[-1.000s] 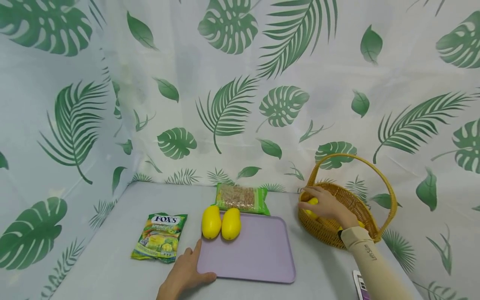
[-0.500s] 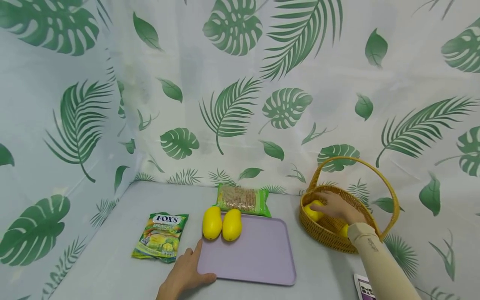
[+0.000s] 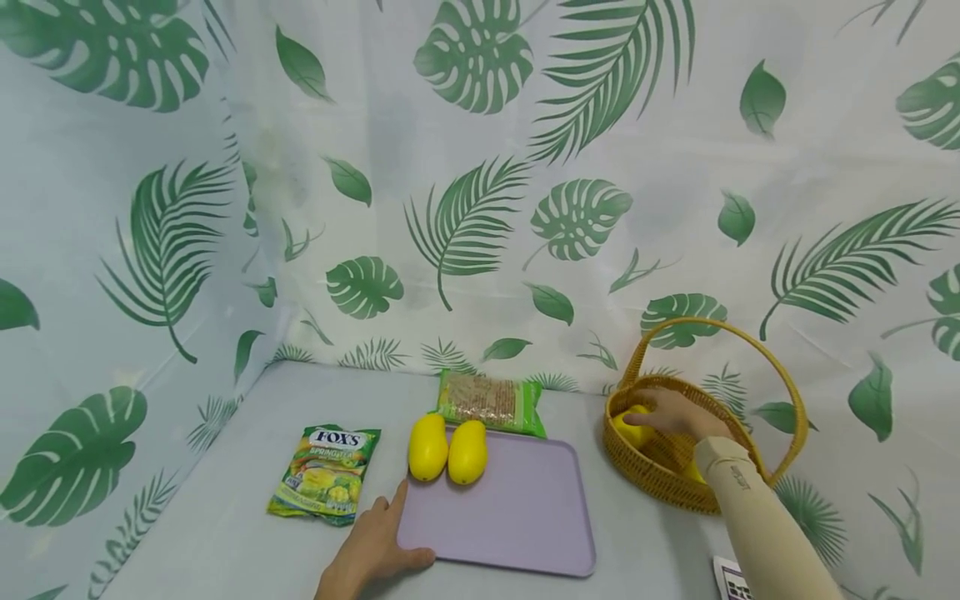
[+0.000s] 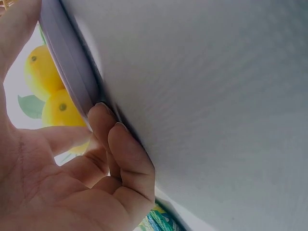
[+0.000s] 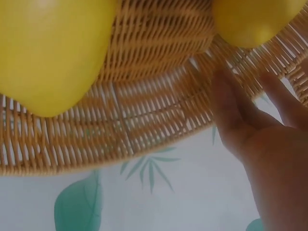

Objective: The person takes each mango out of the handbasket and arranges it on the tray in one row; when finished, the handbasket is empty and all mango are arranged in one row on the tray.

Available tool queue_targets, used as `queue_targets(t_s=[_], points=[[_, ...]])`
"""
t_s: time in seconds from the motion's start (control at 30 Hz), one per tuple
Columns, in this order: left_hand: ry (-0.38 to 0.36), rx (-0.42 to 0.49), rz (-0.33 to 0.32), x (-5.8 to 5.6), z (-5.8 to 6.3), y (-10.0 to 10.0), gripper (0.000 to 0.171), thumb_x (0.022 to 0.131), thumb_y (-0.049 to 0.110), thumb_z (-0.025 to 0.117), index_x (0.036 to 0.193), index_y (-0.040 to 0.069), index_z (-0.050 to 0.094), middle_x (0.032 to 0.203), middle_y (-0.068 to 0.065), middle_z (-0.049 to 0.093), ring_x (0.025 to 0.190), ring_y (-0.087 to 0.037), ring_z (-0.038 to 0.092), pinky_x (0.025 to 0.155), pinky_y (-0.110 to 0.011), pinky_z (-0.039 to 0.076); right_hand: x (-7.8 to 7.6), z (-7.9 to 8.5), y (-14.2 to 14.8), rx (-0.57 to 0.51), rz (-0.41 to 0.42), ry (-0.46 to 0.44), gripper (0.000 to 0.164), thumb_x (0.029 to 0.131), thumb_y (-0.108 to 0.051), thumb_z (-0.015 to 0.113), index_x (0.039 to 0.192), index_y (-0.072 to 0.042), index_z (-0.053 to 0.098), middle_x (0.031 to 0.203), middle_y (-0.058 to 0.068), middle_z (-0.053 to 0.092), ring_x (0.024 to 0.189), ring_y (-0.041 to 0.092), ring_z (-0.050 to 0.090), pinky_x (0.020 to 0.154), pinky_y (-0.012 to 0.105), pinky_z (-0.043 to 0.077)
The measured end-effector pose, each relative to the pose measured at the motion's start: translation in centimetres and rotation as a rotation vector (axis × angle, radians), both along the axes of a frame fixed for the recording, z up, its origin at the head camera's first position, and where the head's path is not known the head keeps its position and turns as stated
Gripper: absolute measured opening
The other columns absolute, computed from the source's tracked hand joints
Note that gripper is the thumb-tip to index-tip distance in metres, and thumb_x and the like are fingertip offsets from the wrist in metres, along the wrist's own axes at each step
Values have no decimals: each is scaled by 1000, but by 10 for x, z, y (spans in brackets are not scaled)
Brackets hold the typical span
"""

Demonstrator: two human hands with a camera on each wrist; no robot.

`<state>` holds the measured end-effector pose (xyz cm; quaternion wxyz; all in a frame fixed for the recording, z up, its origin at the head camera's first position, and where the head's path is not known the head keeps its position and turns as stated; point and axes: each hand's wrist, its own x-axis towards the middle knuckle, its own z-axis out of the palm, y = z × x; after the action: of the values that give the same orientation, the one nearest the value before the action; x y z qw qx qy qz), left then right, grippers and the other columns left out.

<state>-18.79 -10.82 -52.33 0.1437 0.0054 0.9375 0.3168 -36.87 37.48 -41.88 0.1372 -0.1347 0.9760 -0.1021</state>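
Note:
In the head view my left hand (image 3: 375,546) lies at the near left corner of a lilac tray (image 3: 502,521), thumb along the front edge and fingers against the left side. Two yellow, mango-shaped fruits (image 3: 467,452) sit side by side at the tray's far left. My right hand (image 3: 671,414) reaches into a wicker basket (image 3: 660,487) on the right. More yellow fruit lies in it: one piece (image 3: 632,427) by the fingers, another (image 5: 48,53) partly under the wrist. In the right wrist view the fingers are spread at the basket wall, apart from both fruits.
A green Fox's candy bag (image 3: 325,473) lies left of the tray. Behind the tray is a green-edged clear packet (image 3: 491,402) with brown contents. A white and purple packet (image 3: 729,577) shows beside the right forearm. A leaf-print curtain (image 3: 480,208) hangs behind; the basket handle (image 3: 780,375) arches high.
My right hand has shifted a little to the right and deeper into the basket, uncovering more of the fruit at its left end. The left hand stays at the tray corner.

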Motion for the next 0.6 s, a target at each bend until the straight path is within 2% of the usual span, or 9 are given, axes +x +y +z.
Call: queue_targets(t_s=[0.17, 0.33, 0.6], points=[[11, 1, -5, 0, -2, 0, 115, 66, 55, 88, 154, 2, 35, 131, -33, 53, 109, -41, 57, 101, -66, 47, -4, -5, 0, -12, -19, -20, 82, 95, -54, 61, 145, 9, 44, 147, 38, 43, 136, 60, 37, 109, 69, 37], [-8, 5, 2, 0, -4, -1, 115, 66, 55, 89, 154, 2, 35, 130, -32, 54, 108, -40, 57, 102, -65, 47, -6, -13, 1, -28, -47, -85, 87, 93, -58, 61, 148, 6, 41, 149, 38, 41, 137, 59, 36, 109, 70, 37], [-10, -3, 9, -1, -5, -1, 115, 66, 54, 89, 154, 3, 35, 128, -30, 55, 105, -37, 57, 101, -64, 48, -14, -22, 1, 12, -24, -96, 89, 93, -59, 60, 148, 7, 40, 146, 38, 44, 135, 59, 39, 108, 69, 38]])
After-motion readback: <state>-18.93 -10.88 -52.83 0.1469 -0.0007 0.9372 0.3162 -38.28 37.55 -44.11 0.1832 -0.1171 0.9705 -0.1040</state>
